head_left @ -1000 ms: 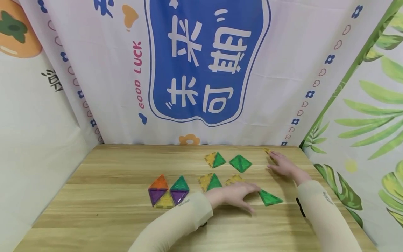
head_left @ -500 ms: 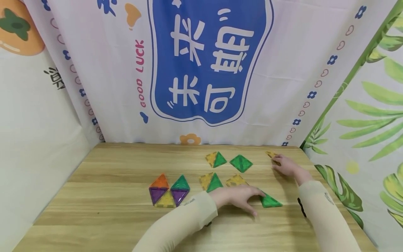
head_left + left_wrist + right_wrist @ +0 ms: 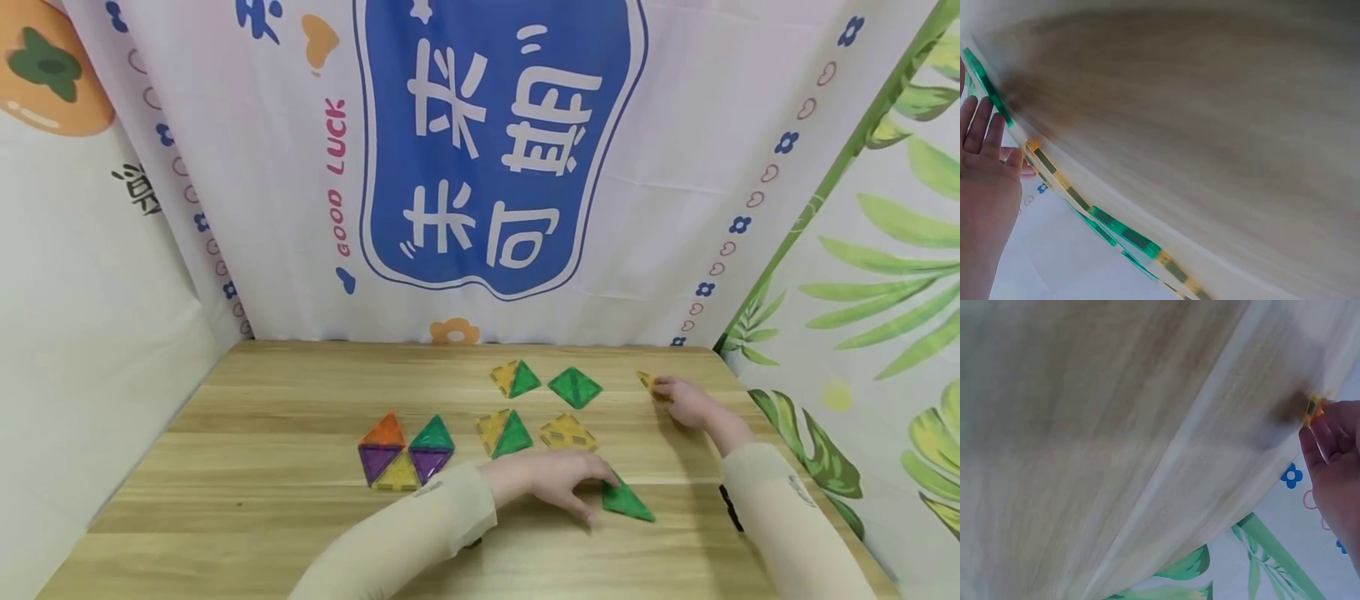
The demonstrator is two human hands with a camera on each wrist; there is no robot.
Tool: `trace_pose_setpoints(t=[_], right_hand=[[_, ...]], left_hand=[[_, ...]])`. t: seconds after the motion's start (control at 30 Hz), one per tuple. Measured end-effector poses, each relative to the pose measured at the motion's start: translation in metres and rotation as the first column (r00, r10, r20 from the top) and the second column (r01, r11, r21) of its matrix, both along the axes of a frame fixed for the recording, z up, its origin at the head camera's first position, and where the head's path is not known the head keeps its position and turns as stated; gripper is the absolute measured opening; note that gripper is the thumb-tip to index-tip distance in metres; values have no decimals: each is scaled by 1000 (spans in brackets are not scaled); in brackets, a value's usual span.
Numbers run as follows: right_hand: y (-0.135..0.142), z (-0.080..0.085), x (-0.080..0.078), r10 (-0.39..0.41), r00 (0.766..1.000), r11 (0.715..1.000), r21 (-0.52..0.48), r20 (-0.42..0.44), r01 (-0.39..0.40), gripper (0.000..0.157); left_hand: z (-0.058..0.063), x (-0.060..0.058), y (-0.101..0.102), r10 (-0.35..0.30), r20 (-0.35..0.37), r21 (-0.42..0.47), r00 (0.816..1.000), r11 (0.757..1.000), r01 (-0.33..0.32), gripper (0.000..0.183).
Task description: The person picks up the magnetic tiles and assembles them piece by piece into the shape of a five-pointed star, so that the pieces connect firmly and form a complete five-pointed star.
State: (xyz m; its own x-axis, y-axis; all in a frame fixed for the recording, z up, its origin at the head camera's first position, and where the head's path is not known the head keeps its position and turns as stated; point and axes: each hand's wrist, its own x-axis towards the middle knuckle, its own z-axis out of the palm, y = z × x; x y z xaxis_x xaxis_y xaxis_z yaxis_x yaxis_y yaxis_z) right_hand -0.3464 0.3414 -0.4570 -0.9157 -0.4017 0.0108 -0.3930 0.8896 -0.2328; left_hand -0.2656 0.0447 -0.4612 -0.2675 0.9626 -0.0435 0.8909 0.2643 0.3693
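In the head view my left hand (image 3: 562, 479) reaches over the table, fingertips on the upper edge of a green triangular magnetic tile (image 3: 626, 501). The thumb stands apart from it, and the left wrist view has the fingers (image 3: 980, 128) fairly straight beside the green tile (image 3: 988, 87). Farther back on the right, my right hand (image 3: 686, 402) pinches a small yellow triangular magnetic tile (image 3: 645, 380) between thumb and fingers. The right wrist view catches this yellow tile (image 3: 1312, 410) at the fingertips, partly hidden by them.
Two yellow-and-green tile pairs (image 3: 523, 379), a green pair (image 3: 575, 387) and a yellow pair (image 3: 568, 432) lie toward the back. Left of my hand sits a cluster of orange, teal, purple and yellow triangles (image 3: 381, 458). A printed curtain (image 3: 285, 250) hangs behind the wooden table (image 3: 225, 517).
The green triangle has turned and slid nearer and left under my left fingertips. My right hand has closed on the yellow triangle and drawn it slightly nearer and to the right.
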Motion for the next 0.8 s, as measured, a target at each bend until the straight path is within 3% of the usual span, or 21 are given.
trace_pose_setpoints(t=[0.13, 0.4, 0.53, 0.8], right_hand=[[-4, 6, 6, 66, 998, 998, -7, -18, -66, 40], [-8, 11, 25, 215, 973, 976, -24, -79, -217, 19], [-9, 9, 36, 280, 956, 959, -24, -90, -283, 18], [-15, 10, 54, 335, 940, 941, -31, -66, -338, 26]], left_hand=[[-1, 4, -12, -7, -32, -2, 999, 1000, 7, 58], [2, 11, -31, -29, -78, 3, 997, 1000, 29, 49], [2, 13, -39, -24, -66, 26, 998, 999, 26, 45], [-1, 12, -49, 27, -18, 64, 999, 998, -25, 39]])
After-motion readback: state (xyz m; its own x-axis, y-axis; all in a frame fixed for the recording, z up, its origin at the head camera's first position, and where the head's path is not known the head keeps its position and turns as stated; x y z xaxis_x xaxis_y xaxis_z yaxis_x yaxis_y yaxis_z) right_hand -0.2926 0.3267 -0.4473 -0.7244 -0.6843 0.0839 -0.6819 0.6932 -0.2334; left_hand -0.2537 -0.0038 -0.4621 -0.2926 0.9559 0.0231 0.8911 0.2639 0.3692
